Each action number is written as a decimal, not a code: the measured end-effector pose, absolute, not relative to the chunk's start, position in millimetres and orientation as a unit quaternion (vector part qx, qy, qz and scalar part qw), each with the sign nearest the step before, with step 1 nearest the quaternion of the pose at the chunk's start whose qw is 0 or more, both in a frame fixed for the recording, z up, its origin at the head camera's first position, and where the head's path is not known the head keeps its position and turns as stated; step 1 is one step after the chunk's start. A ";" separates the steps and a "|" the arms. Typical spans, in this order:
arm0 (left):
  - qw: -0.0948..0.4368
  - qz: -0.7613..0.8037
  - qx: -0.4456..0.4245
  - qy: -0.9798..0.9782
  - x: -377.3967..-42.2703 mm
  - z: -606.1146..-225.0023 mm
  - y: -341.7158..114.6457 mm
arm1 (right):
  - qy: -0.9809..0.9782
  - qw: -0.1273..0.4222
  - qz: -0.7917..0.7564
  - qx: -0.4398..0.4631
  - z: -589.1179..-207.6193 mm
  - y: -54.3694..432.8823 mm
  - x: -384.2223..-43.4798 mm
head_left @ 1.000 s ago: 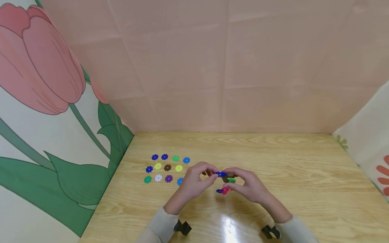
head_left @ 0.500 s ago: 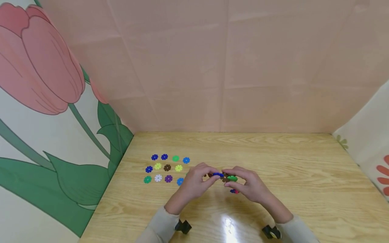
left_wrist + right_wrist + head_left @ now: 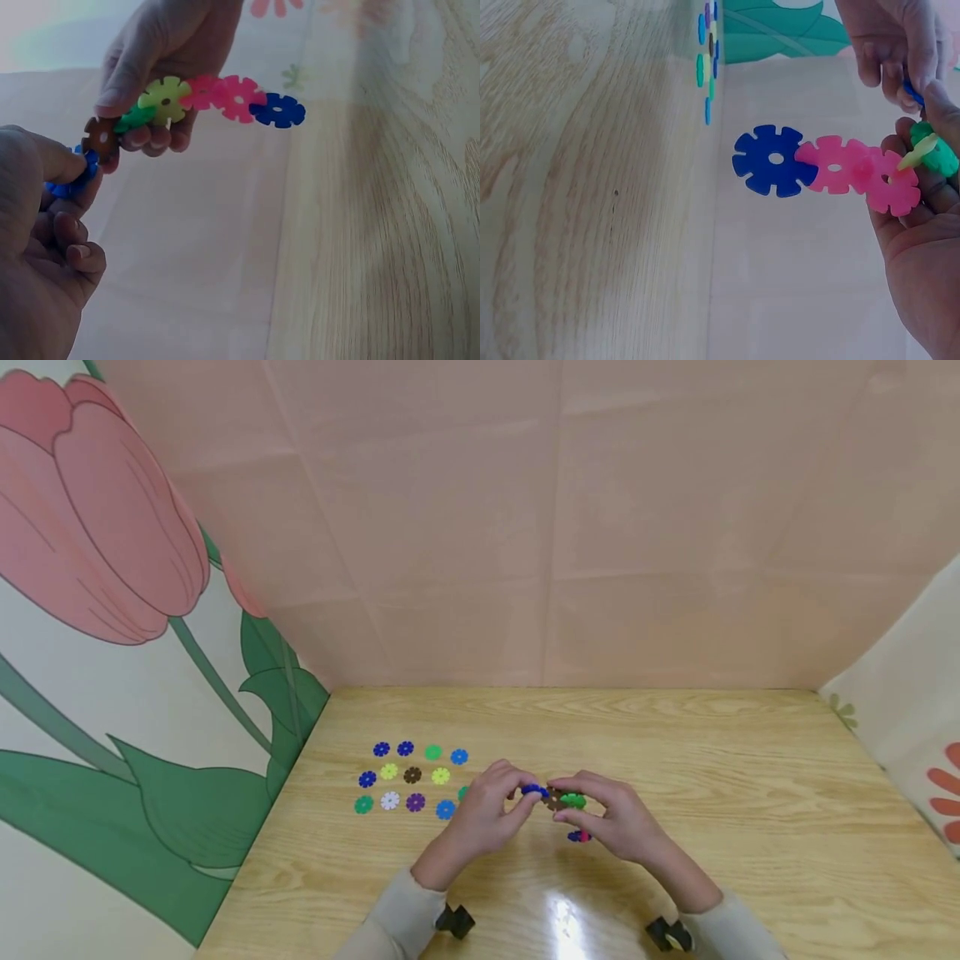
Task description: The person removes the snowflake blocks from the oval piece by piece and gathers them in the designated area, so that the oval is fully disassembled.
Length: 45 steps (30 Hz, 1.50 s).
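Observation:
Between thumb and fingers, my left hand [image 3: 487,806] pinches a blue notched plastic disc [image 3: 73,180]. My right hand [image 3: 611,814] grips a chain of similar interlocking discs by its brown disc [image 3: 101,139] and green disc [image 3: 573,800]. Onward from the green one, the left wrist view shows a yellow-green disc [image 3: 165,100], two pink discs [image 3: 240,99] and a dark blue end disc [image 3: 775,160]. The left hand's blue disc meets the brown disc's edge; whether their slots interlock I cannot tell. In the head view the right hand hides much of the chain.
On the wooden table [image 3: 750,793], left of the hands, loose discs lie in rows, among them a white disc [image 3: 390,801] and a purple disc [image 3: 416,802]. A pink cloth [image 3: 555,527] hangs behind the table.
The chain has turned in the right hand, its pink and dark blue end swinging right below that hand. The left hand's blue disc has shifted slightly left, and the brown disc shows more plainly.

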<state>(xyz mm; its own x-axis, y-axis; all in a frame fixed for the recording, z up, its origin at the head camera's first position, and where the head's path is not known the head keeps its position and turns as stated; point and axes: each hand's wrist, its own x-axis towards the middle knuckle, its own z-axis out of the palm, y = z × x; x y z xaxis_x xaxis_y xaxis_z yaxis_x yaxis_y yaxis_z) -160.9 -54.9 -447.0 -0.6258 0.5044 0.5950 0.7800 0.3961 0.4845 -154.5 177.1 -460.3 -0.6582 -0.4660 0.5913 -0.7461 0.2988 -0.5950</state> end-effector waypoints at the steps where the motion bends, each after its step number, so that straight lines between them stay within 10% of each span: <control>1: 0.179 -0.383 -0.396 -0.815 -160.8 -447.0 -54.7 | -0.790 0.153 0.453 0.384 -459.7 177.1 -154.3; 32: -0.024 -0.456 -0.200 -0.867 -166.0 -457.1 -130.5 | -0.798 0.159 0.443 0.376 -459.8 185.5 -154.5; 45: -0.026 -0.428 -0.146 -0.892 -167.9 -472.7 -180.6 | -0.811 0.157 0.432 0.362 -458.7 190.6 -157.0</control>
<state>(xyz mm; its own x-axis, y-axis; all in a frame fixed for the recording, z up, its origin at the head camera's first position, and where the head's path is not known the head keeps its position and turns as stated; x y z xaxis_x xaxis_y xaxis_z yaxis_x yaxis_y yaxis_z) -167.9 -180.6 -472.7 -0.9557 0.2837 0.0784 0.2387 0.5914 0.7702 -157.0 190.6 -458.7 -0.6891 -0.4513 0.5670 -0.7223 0.3646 -0.5877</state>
